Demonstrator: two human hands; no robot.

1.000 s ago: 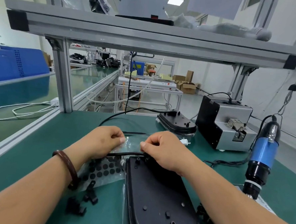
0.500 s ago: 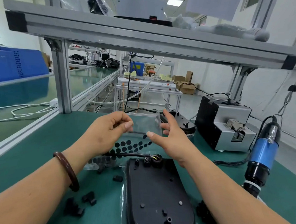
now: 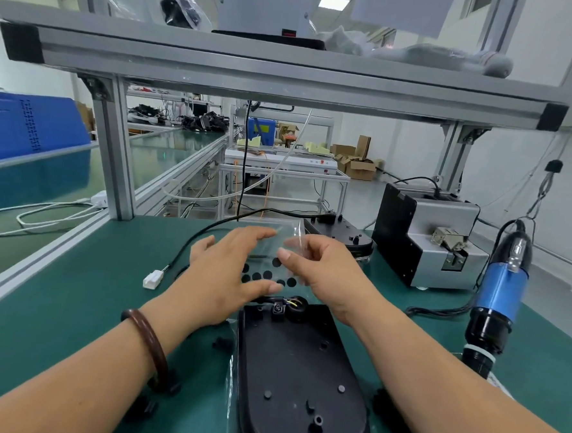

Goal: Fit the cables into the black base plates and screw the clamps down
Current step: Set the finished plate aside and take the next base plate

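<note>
Green matting [image 3: 82, 291] covers the workbench, with an aluminium shelf frame [image 3: 286, 79] crossing overhead. At the near centre of the mat lies a black base plate [image 3: 301, 378], its rounded end towards the person. At the plate's far end sits a small black clamp [image 3: 277, 308], with yellow-tipped wires [image 3: 292, 302] just beside it in a round recess. A black cable [image 3: 206, 230] curves across the mat beyond the plate and to its left, ending in a white connector [image 3: 153, 280].

Both hands hover just above the plate's far end and hold a clear sheet [image 3: 268, 268] printed with black dots. The left hand [image 3: 220, 279] has its fingers stretched out against the sheet and its thumb along the lower edge. The right hand [image 3: 324, 272] pinches a curling corner of the film between thumb and bent fingers. A brown bangle [image 3: 146, 341] circles the left wrist.

Loose black clamp pieces [image 3: 223, 343] lie on the mat just left of the plate. Beyond the plate rests a second base plate [image 3: 344, 233]. Right of the plate a blue electric screwdriver [image 3: 501, 289] hangs upright, with a grey and black screw feeder [image 3: 424, 238] behind it.
</note>
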